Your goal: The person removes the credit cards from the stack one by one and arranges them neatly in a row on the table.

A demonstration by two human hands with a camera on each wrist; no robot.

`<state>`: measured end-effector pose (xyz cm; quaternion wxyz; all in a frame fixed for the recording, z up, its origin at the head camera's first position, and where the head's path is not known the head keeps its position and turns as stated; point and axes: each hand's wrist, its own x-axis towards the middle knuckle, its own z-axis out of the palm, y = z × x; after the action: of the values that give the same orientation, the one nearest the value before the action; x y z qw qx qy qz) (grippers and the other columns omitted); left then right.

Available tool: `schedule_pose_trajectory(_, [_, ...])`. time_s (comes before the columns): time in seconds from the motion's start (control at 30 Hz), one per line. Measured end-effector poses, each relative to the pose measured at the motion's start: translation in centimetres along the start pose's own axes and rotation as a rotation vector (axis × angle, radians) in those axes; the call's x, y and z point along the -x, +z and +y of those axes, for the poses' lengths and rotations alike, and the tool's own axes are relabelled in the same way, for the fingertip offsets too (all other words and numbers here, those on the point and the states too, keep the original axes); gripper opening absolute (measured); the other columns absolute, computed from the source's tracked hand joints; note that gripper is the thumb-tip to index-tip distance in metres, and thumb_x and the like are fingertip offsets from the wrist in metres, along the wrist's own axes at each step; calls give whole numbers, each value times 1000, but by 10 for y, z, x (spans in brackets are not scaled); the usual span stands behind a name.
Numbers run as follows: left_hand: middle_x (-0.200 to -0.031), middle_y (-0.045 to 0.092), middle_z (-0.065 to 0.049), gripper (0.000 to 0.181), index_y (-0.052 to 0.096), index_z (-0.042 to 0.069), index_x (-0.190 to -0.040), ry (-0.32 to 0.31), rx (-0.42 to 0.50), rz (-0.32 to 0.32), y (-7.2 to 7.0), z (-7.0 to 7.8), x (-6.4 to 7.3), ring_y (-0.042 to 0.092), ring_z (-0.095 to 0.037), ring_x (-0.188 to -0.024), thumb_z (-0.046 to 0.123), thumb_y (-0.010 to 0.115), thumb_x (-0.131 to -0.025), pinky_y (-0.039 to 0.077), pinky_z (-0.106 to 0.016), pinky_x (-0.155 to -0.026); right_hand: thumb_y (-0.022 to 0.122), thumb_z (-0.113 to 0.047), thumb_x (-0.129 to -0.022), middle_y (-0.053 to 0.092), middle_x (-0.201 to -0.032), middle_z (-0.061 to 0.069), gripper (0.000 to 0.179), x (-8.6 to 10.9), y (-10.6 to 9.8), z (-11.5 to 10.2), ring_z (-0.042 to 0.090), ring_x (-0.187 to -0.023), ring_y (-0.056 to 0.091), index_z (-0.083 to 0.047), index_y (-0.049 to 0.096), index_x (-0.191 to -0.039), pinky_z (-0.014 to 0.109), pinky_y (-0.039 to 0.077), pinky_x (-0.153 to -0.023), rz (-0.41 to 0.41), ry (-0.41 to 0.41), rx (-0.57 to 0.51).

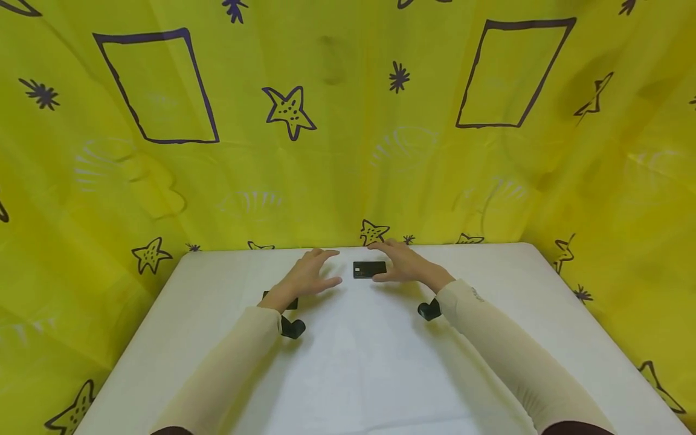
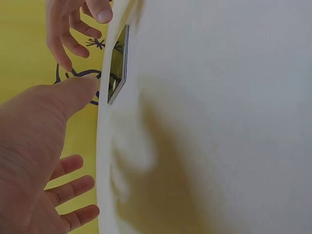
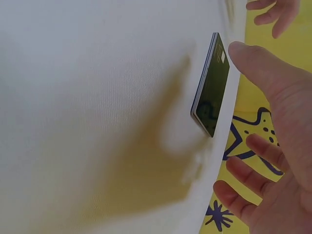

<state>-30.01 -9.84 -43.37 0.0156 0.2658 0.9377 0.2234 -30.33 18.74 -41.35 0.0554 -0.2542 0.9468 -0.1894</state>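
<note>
A small stack of dark bank cards (image 1: 361, 266) lies flat near the far edge of the white table, a pale chip showing on the top card. Its layered edge is visible in the right wrist view, where the cards (image 3: 214, 87) lie beside the thumb. My right hand (image 1: 402, 264) hovers at the stack's right end, fingers spread and relaxed; the thumb overlaps the cards in the head view, but contact is not plain. Left of the stack, my left hand (image 1: 308, 273) is held above the table with parted fingers and nothing in it.
A dark flat thing (image 1: 292, 304) lies partly hidden behind my left wrist. Black rounded pieces (image 1: 293, 327) sit at both wrists. The white table (image 1: 370, 362) meets a yellow curtain (image 1: 337, 169) with starfish drawings at the back and sides.
</note>
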Motion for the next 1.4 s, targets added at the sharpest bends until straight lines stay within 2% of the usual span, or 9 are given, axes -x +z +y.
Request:
schedule_pose_trajectory(0.17, [-149,49,-19,72,46,17,-155,12,7,-12,4,5,-5,50,-37,-132,44,73,-94,39,-57,-111,82,-37,-87,48,-143,25,81,3,0,6,41,-126,50,-12,44,-154,62,42,-106,8,-3,-6])
schedule_pose_trajectory(0.4, [-149,50,-18,71,46,17,-154,22,-5,-17,10,11,-13,49,-35,-134,44,72,-94,38,-55,-112,83,-36,-87,45,-148,25,82,7,-4,11,43,-132,45,-14,44,-155,63,38,-109,-7,33,-42])
schedule_pose_trajectory(0.67, [-148,51,-17,69,49,15,-152,17,-8,-29,13,16,-19,50,-34,-132,43,72,-94,38,-55,-112,83,-33,-87,46,-147,25,79,6,-3,14,43,-134,45,-11,46,-153,63,36,-111,0,22,-49])
schedule_pose_trajectory(1.07, [-147,52,-17,67,53,13,-148,24,-13,-33,17,21,-31,49,-34,-134,45,73,-93,35,-55,-113,82,-36,-88,51,-141,22,78,-1,4,15,39,-128,50,-11,46,-154,59,42,-106,-2,26,-71])
schedule_pose_trajectory(1.4, [-145,52,-18,64,55,13,-147,-23,9,-67,18,25,-40,50,-35,-132,40,74,-92,35,-56,-113,82,-34,-88,49,-142,22,75,-6,8,13,39,-128,50,-12,49,-151,59,43,-105,-5,93,-113])
